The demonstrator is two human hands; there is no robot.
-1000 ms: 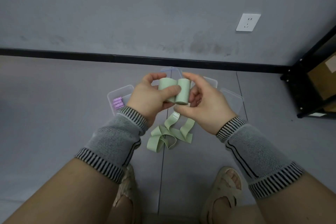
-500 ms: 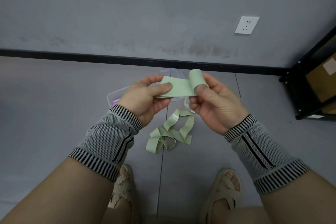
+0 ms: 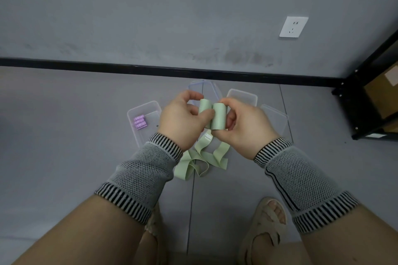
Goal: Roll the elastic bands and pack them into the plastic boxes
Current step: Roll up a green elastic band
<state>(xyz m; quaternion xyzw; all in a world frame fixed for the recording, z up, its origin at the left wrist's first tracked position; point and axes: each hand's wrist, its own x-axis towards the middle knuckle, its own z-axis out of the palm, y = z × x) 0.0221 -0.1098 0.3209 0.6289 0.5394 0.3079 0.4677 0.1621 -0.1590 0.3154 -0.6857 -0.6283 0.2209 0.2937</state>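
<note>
two hands, left hand (image 3: 183, 121) and right hand (image 3: 241, 123), pinching soft, light pale green rolled elastic band (image 3: 213, 116); probably springy, best held across both coils.

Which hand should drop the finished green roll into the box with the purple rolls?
Probably left. The left hand grips the green band beside that box; the right hand is farther away.

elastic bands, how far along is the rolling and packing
Done: three rolled purple bands lie in the clear plastic box on the left. In hand: the left hand and right hand hold a pale green band rolled at both ends. Left: loose green bands on the floor, and other clear boxes that look empty.
</note>
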